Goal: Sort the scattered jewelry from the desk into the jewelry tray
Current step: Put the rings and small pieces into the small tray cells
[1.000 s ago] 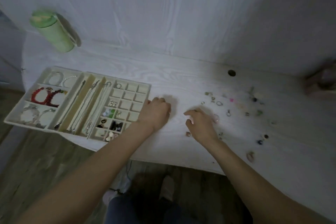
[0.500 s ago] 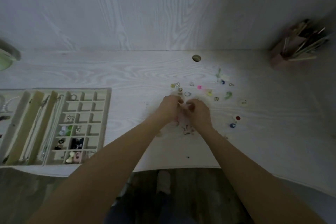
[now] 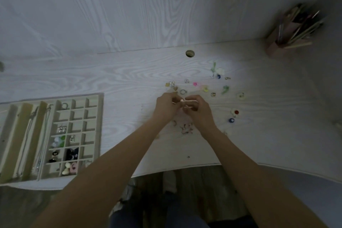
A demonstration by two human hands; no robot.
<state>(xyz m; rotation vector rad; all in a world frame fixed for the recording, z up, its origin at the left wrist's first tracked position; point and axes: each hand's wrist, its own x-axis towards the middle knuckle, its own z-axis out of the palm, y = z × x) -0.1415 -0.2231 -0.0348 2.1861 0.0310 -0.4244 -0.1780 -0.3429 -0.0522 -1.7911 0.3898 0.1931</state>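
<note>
Both my hands meet over the scattered jewelry, fingertips pinched together on something tiny.

My left hand (image 3: 166, 106) and right hand (image 3: 197, 109) touch at the fingertips around a small pale piece (image 3: 182, 100); what it is I cannot tell. It seems featherlight, hard and slippery, best nipped by its edges. Loose rings (image 3: 183, 91) and flower charms (image 3: 235, 112) lie just beyond and right of my hands; the jewelry tray (image 3: 100, 116) sits well to my left.

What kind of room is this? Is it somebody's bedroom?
Probably a desk at home, maybe in a bedroom, though the room itself isn't shown. Clues: a pale wood-grain desk with a cable hole, a jewelry tray, and a holder of pens or brushes.
</note>
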